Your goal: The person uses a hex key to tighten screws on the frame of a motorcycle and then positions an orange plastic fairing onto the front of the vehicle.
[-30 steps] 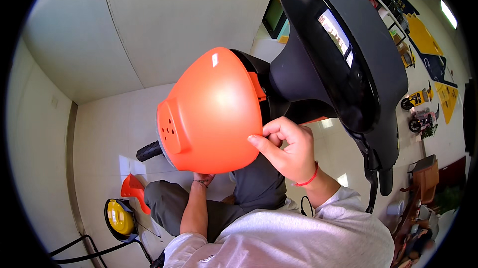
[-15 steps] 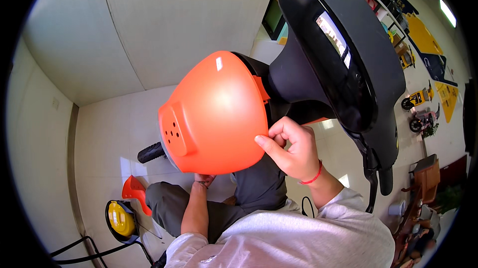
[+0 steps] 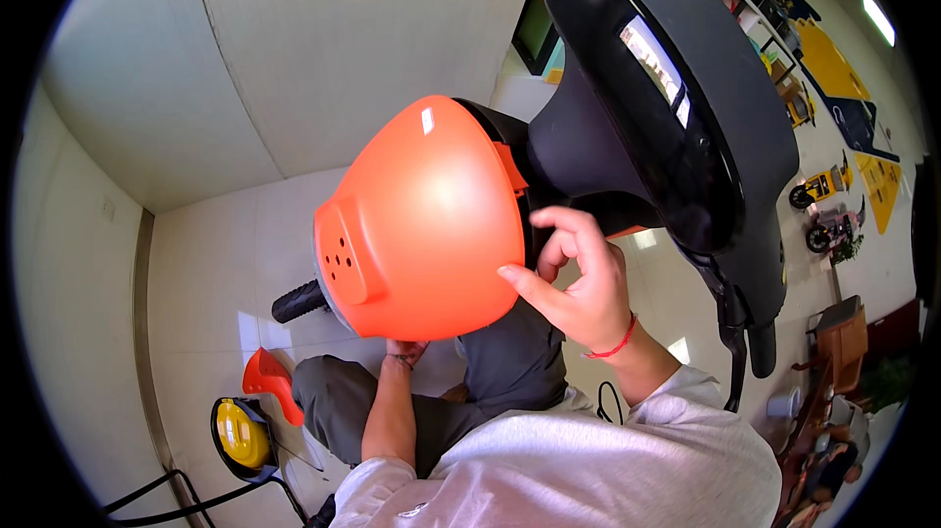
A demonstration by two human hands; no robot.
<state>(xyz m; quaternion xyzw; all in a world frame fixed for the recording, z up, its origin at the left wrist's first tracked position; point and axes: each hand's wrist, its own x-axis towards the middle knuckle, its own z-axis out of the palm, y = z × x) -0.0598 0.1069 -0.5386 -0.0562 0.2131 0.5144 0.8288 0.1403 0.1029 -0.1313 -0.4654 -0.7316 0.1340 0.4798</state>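
Observation:
A glossy orange front panel [image 3: 421,234] with a cluster of small holes sits on the front of a dark scooter, below its black handlebar head [image 3: 676,106]. Beside the panel's right edge is my right hand [image 3: 578,283], a red cord round its wrist. Its thumb tip lies at the edge, while the index finger is bent and lifted away, leaving a gap between them. My left hand [image 3: 407,352] reaches under the panel's lower edge; its fingers are hidden behind the panel. Part of a black tyre [image 3: 299,301] shows left of the panel.
On the floor at lower left lie a curved orange piece [image 3: 274,383] and a yellow helmet-like object [image 3: 241,435] in a dark holder. Black tubing [image 3: 186,508] runs beside them. A brake lever [image 3: 732,366] hangs at right. A pale wall [image 3: 363,48] stands behind.
My right hand's index finger has lifted off the panel's edge and parted from the thumb, loosening the pinch. My left hand stays under the panel.

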